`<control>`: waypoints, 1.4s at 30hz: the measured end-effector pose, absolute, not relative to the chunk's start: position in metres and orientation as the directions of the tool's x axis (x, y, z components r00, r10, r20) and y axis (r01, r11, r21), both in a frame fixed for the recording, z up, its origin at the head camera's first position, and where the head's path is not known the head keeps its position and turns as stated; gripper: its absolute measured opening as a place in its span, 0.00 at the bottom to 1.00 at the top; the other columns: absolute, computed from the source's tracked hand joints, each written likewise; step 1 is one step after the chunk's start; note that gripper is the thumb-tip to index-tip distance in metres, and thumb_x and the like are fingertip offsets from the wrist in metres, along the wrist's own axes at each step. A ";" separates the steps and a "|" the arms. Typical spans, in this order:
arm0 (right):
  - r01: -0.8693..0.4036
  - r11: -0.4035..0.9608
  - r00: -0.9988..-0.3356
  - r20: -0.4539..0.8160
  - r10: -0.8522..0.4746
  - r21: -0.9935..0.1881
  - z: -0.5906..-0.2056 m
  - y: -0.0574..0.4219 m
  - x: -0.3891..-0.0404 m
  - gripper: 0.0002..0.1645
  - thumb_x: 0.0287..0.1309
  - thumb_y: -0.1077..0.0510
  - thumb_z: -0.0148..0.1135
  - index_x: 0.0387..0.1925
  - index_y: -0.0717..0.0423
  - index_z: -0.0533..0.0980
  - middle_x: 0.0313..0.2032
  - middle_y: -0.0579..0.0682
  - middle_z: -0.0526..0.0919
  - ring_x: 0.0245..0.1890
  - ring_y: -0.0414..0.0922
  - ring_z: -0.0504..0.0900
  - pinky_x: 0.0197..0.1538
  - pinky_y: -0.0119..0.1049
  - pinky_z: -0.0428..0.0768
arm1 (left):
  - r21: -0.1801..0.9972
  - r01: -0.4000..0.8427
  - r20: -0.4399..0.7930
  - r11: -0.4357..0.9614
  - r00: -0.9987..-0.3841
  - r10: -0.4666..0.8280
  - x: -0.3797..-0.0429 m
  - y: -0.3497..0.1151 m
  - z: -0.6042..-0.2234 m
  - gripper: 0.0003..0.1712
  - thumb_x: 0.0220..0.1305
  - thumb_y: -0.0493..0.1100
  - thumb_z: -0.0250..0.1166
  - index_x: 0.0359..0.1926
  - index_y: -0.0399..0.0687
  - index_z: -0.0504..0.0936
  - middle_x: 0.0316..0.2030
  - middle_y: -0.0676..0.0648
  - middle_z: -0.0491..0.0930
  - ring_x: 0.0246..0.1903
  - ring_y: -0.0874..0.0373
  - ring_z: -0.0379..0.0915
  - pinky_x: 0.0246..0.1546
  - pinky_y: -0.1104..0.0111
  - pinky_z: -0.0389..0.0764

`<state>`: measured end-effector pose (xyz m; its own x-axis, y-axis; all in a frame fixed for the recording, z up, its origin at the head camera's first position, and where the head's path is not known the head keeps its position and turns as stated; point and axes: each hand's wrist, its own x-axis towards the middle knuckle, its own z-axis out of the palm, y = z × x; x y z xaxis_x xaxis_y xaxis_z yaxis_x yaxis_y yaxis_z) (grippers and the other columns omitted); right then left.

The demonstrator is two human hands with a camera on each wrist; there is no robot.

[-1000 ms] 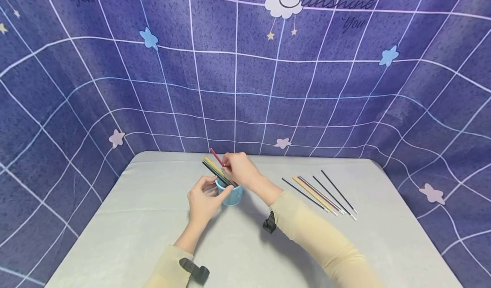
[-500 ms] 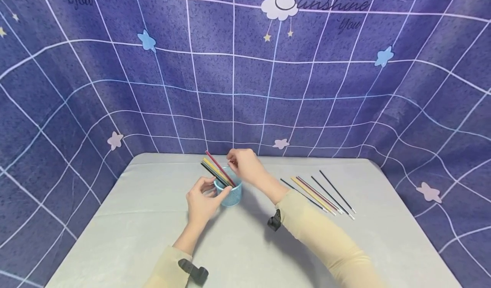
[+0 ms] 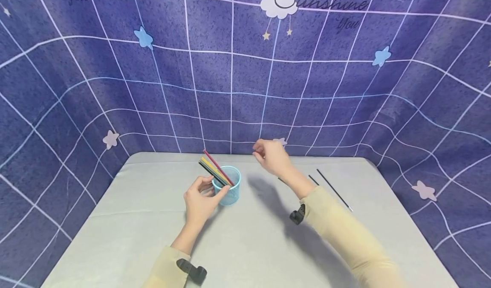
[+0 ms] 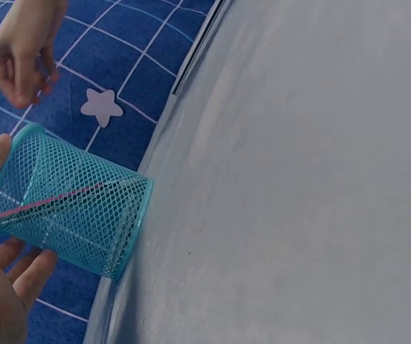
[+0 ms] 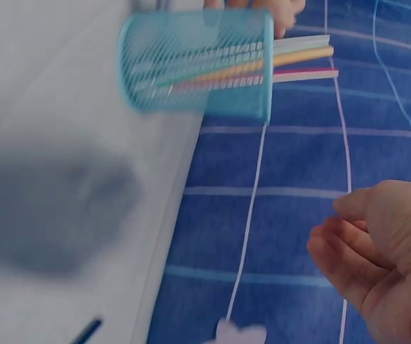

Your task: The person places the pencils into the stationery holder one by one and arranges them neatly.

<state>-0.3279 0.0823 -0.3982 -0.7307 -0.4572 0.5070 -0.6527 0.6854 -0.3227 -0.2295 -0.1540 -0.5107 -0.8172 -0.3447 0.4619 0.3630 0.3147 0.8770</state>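
Observation:
A light-blue mesh pen holder (image 3: 230,197) stands upright on the table, with my left hand (image 3: 198,202) gripping its near left side between thumb and fingers. Several pencils, black, green, yellow and red (image 3: 213,161), lean to the left inside it. To the right of the holder, my right hand (image 3: 273,156) is raised above the table with loosely bent fingers and holds nothing. In the right wrist view, the pencils' ends stick out past the rim of the pen holder (image 5: 191,61), apart from the right hand (image 5: 384,258).
A dark pencil (image 3: 335,190) lies on the grey-white table (image 3: 126,220) at the right. My right forearm and sleeve (image 3: 341,232) partly cover the other loose pencils there. A purple gridded curtain (image 3: 245,79) hangs behind and along both sides.
My right hand let go of the red pencil, which now leans in the pen holder, and moved away to the right. My left hand stays on the holder.

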 end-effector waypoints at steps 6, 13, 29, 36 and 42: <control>-0.619 0.718 -0.750 0.510 -0.420 -0.319 -0.405 0.121 -0.328 0.05 0.62 0.66 0.72 0.39 0.63 0.85 0.33 0.54 0.92 0.31 0.48 0.91 0.39 0.42 0.93 | 0.881 0.349 0.452 0.318 -0.819 -0.352 -0.230 -0.154 -0.511 0.26 0.44 0.43 0.90 0.41 0.39 0.85 0.42 0.38 0.91 0.44 0.44 0.91 0.44 0.61 0.95; -0.586 0.747 -0.773 0.492 -0.401 -0.313 -0.408 0.153 -0.323 0.04 0.62 0.66 0.71 0.38 0.62 0.85 0.30 0.54 0.92 0.30 0.48 0.90 0.37 0.44 0.93 | 0.872 0.362 0.469 0.329 -0.811 -0.351 -0.229 -0.154 -0.510 0.27 0.44 0.43 0.90 0.42 0.39 0.85 0.42 0.38 0.91 0.45 0.42 0.91 0.44 0.59 0.95; -0.520 0.787 -0.832 0.408 -0.378 -0.332 -0.448 0.193 -0.315 0.04 0.60 0.66 0.70 0.38 0.62 0.85 0.29 0.54 0.91 0.27 0.45 0.89 0.35 0.43 0.92 | 0.887 0.346 0.443 0.306 -0.824 -0.353 -0.227 -0.155 -0.508 0.27 0.45 0.43 0.90 0.42 0.37 0.86 0.42 0.38 0.91 0.45 0.44 0.91 0.45 0.58 0.95; -0.511 0.792 -0.843 0.375 -0.386 -0.335 -0.473 0.197 -0.312 0.03 0.60 0.64 0.72 0.35 0.61 0.85 0.27 0.51 0.91 0.25 0.42 0.87 0.33 0.40 0.90 | 0.889 0.348 0.440 0.297 -0.826 -0.352 -0.228 -0.156 -0.511 0.27 0.45 0.43 0.90 0.43 0.38 0.86 0.42 0.39 0.91 0.45 0.45 0.91 0.45 0.59 0.95; -0.509 0.818 -0.849 0.315 -0.425 -0.268 -0.486 0.191 -0.303 0.05 0.60 0.65 0.72 0.38 0.62 0.86 0.31 0.54 0.92 0.31 0.47 0.90 0.39 0.43 0.93 | 0.881 0.367 0.458 0.298 -0.819 -0.345 -0.231 -0.156 -0.512 0.27 0.44 0.43 0.90 0.42 0.39 0.85 0.42 0.39 0.91 0.44 0.45 0.91 0.44 0.61 0.95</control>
